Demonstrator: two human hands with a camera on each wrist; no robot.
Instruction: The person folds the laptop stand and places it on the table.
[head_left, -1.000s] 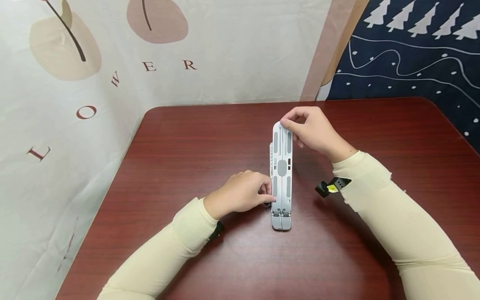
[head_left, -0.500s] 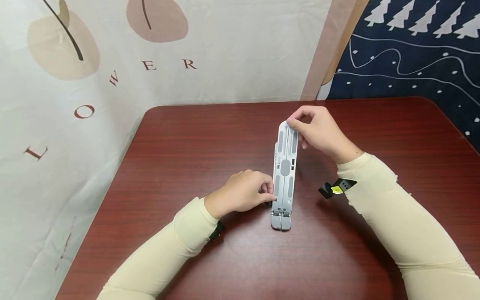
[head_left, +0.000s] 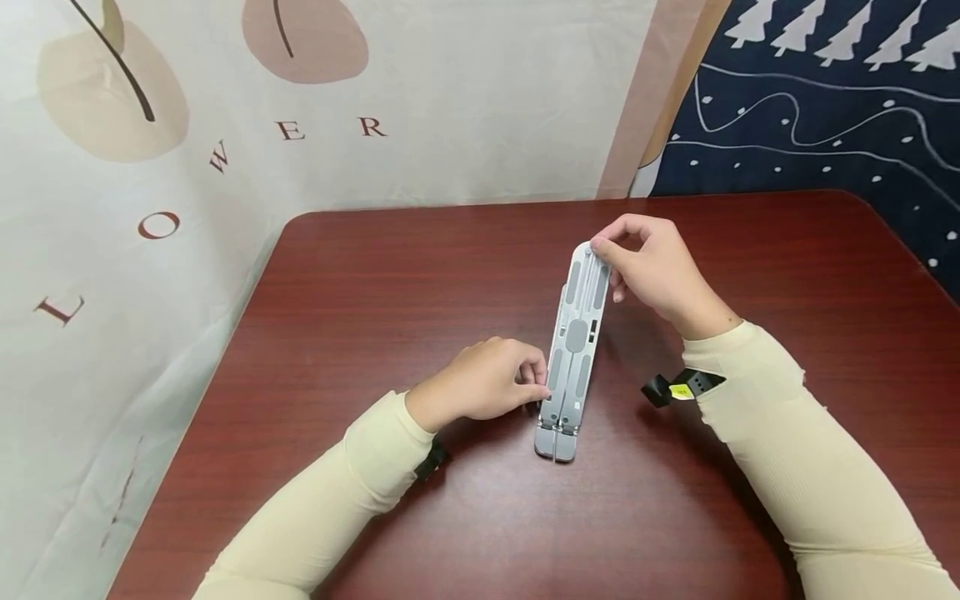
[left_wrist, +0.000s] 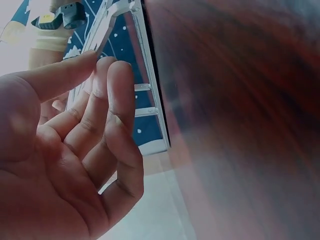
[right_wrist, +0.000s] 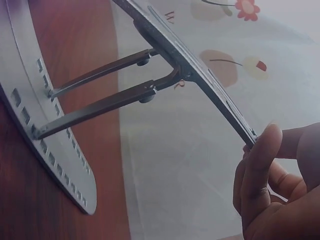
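Observation:
A silver folding laptop stand (head_left: 576,337) stands narrowly folded on the table, its grey-padded upper plate sloping up toward the far end. My right hand (head_left: 648,271) pinches the raised far tip between thumb and fingers. In the right wrist view, two support struts (right_wrist: 95,110) join the plate to the slotted base (right_wrist: 55,150), which lies on the table. My left hand (head_left: 495,379) pinches the stand's left side near its hinged front lip (head_left: 555,444). In the left wrist view, the thumb and fingertips meet at the stand's frame (left_wrist: 150,75), and the fingers partly cover it.
The stand sits around the middle of a reddish-brown wooden table (head_left: 390,275). Behind the table hang a pale cloth with printed letters (head_left: 480,100) and a dark blue cloth with white trees (head_left: 810,117). A black strap (head_left: 686,387) is on the right wrist.
The stand's raised far end has swung to the right with my right hand, so the stand now lies slanted. Its front lip has shifted slightly left, while my left hand has stayed nearly in place.

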